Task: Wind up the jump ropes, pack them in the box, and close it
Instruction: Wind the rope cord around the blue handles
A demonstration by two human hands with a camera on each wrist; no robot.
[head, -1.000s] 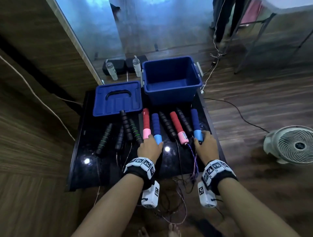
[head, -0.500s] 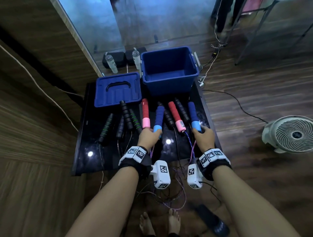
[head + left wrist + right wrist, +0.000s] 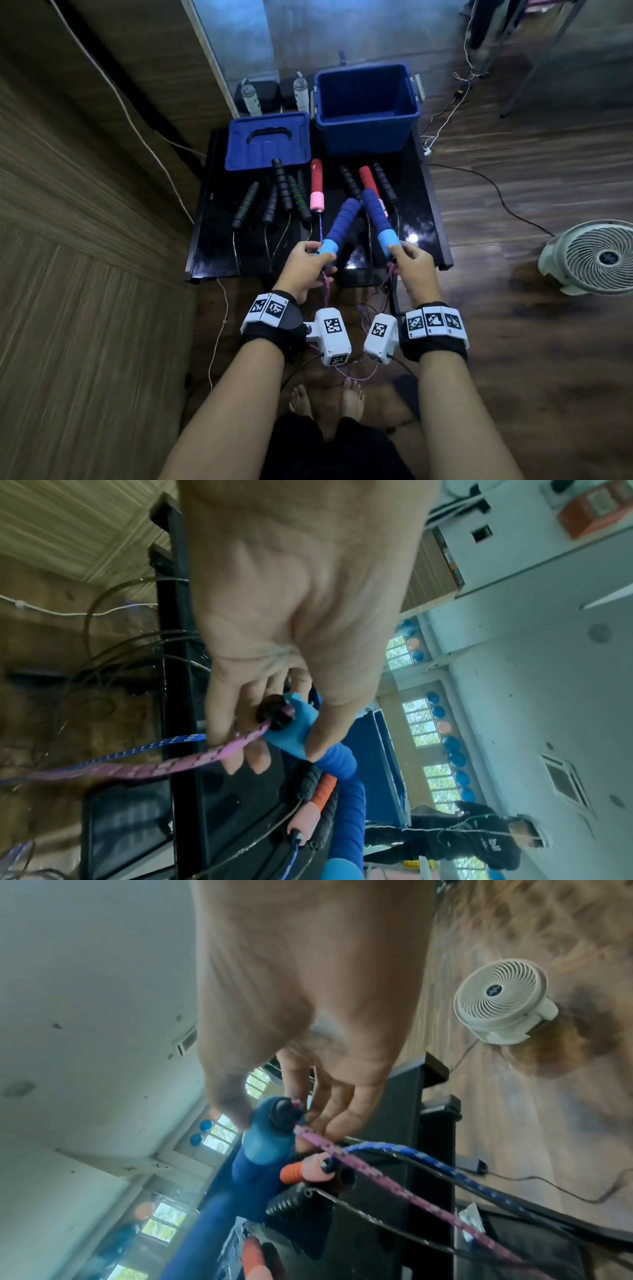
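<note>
Two blue handles are lifted over the black table [image 3: 212,246], the left hand [image 3: 303,265] pinching the left handle [image 3: 340,224], the right hand [image 3: 412,265] gripping the right handle [image 3: 376,219]; the blue box [image 3: 364,137] stands open behind

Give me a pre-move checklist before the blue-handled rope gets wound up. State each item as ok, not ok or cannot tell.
1. Left hand grips the left blue handle at its light-blue end: ok.
2. Right hand grips the right blue handle the same way: ok.
3. Both handles raised off the black table: ok.
4. Pink cord free of the other ropes' cords hanging off the table edge: cannot tell; they cross closely in the wrist views.
5. Blue box open, nothing seen inside: ok.
6. Lid off, lying beside the box: ok.
</note>
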